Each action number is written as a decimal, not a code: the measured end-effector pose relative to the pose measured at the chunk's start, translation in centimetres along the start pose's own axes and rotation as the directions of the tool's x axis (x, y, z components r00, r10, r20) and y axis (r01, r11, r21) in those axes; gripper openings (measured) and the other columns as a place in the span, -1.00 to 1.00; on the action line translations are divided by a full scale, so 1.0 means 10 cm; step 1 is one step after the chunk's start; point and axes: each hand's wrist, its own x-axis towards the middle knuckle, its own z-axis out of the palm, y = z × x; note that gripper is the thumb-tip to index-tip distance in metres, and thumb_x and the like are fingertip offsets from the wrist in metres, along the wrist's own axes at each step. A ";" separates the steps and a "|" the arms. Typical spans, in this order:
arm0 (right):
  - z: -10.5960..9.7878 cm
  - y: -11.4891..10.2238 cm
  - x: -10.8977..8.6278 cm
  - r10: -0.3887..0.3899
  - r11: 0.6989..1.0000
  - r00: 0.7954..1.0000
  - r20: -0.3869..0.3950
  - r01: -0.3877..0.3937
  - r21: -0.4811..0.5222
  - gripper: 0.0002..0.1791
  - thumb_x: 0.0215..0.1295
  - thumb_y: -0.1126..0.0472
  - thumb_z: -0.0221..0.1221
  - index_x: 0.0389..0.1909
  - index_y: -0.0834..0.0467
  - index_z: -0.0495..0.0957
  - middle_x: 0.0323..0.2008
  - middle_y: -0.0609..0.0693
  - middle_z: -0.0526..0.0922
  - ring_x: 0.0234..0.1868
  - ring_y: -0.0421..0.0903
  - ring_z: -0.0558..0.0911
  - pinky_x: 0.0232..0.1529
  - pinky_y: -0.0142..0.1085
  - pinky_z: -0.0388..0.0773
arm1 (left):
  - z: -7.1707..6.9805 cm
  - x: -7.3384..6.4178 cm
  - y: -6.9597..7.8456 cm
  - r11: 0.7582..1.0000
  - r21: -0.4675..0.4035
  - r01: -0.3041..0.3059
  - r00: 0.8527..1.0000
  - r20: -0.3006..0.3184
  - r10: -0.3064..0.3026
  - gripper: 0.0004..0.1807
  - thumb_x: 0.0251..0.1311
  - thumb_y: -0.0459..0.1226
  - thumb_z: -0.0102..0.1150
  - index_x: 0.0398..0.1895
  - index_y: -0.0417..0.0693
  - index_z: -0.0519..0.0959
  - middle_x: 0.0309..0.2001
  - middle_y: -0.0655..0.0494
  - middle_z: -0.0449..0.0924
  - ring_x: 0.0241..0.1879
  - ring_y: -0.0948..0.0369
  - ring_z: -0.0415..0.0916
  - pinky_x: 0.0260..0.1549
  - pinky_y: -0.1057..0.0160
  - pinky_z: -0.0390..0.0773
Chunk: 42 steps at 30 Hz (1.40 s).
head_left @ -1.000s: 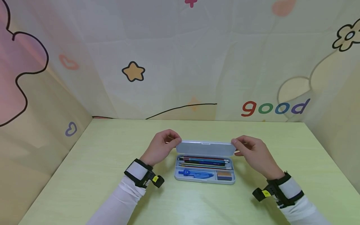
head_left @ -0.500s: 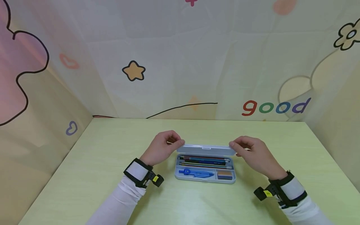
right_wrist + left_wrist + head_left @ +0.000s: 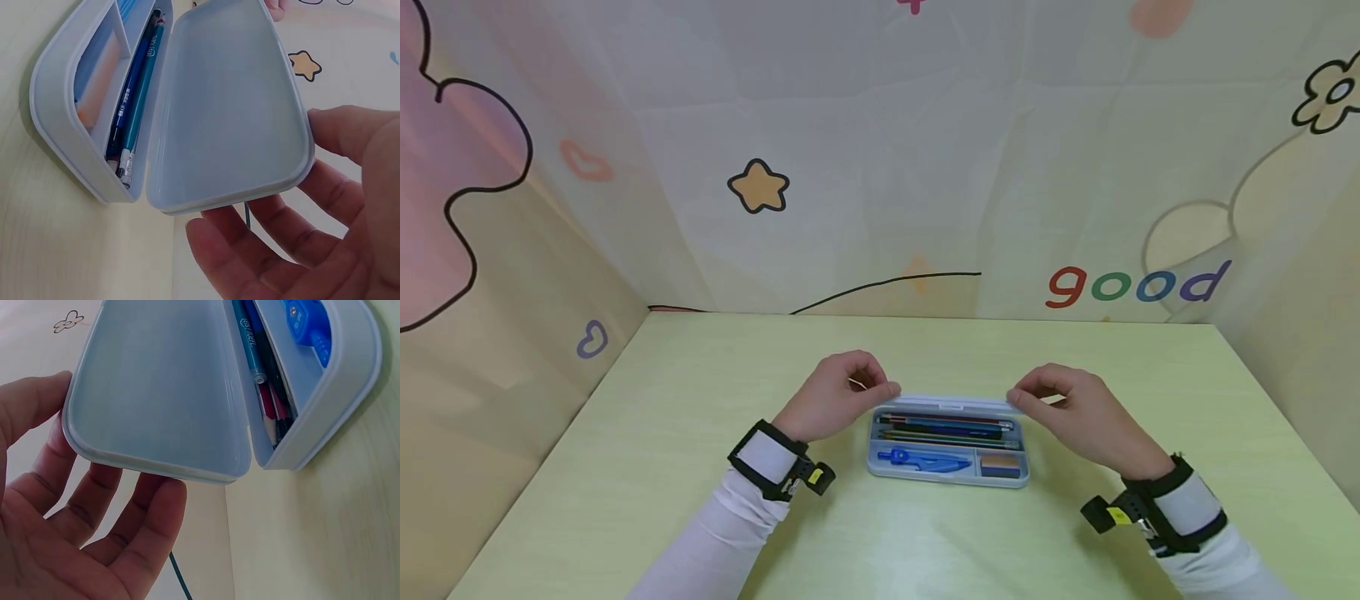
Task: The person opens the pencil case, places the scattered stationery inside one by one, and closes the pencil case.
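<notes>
A pale blue pencil case point(image 3: 917, 477) lies on the table with its hinged lid point(image 3: 953, 403) partly raised at the back. My left hand point(image 3: 838, 397) holds the lid's left corner between thumb and fingers. At the opposite corner, my right hand point(image 3: 1086, 414) grips it the same way. Several pencils and pens point(image 3: 943, 428) fill the rear compartment. In front of them lie a blue drawing compass point(image 3: 925, 460) and, in a small right-hand compartment, a brown and blue eraser point(image 3: 1000, 462). Both wrist views show the lid's smooth inner face point(image 3: 156, 381), tilted up from the case.
The pale wooden table point(image 3: 715, 517) extends around the case on all sides. Behind it hangs a printed cloth backdrop point(image 3: 880, 183) with a star and the word "good". Wrist straps with small cameras point(image 3: 820, 478) sit on both forearms.
Both hands have lowered the lid toward the case, so it looks narrower in the head view. The hands have moved slightly inward and down with it; the case has stayed put.
</notes>
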 end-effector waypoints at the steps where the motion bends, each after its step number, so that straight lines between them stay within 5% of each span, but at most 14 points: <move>1: 0.00 0.00 0.00 -0.002 1.000 1.000 0.009 0.002 0.000 -0.83 0.54 0.06 0.30 -0.06 0.05 0.75 -0.12 -0.11 0.72 -0.05 -0.08 0.66 -0.06 -0.29 0.69 | 0.00 0.00 0.00 1.000 0.005 -0.002 1.000 0.006 0.002 -0.86 0.41 -0.15 0.41 -0.27 0.04 0.65 -0.26 0.17 0.64 -0.17 0.14 0.61 -0.17 0.14 0.63; 29: -0.04 -0.05 -0.04 -0.063 0.998 0.982 0.179 0.066 -0.011 -0.83 0.50 0.01 0.33 -0.02 -0.04 0.71 -0.06 -0.20 0.65 0.01 -0.13 0.62 -0.03 -0.26 0.66 | -0.02 -0.06 0.06 0.994 0.083 -0.077 0.984 0.169 0.062 -0.78 0.40 -0.10 0.39 -0.03 0.03 0.69 -0.06 0.24 0.63 -0.02 0.20 0.56 0.11 0.05 0.60; 42: -0.04 0.00 -0.03 0.010 1.000 0.961 0.277 -0.005 -0.019 -0.52 0.43 -0.11 0.38 0.19 0.07 0.61 0.11 -0.04 0.64 0.07 0.00 0.65 0.06 -0.14 0.66 | -0.01 -0.07 0.07 0.991 0.131 -0.014 0.973 0.230 -0.017 -0.60 0.33 -0.07 0.46 0.16 0.04 0.67 0.15 0.19 0.61 0.17 0.10 0.50 0.23 0.00 0.50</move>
